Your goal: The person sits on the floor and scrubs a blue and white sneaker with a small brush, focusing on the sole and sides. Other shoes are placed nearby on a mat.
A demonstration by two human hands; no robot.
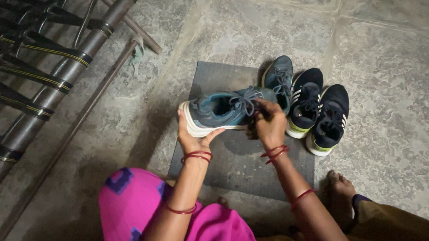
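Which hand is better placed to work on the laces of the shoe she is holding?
Right. The right hand already pinches the laces of the blue-grey shoe, while the left hand is busy supporting its heel from below.

A woven cot (24,57) stands beside two black sneakers (316,113).

Bright pink garment with blue patches; thin red bangles on both wrists and forearms; perhaps mustard-brown cloth beside it.

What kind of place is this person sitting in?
Probably a home courtyard or porch. The floor is rough stone slabs, a woven-strap cot stands at the left, and shoes sit on a dark mat.
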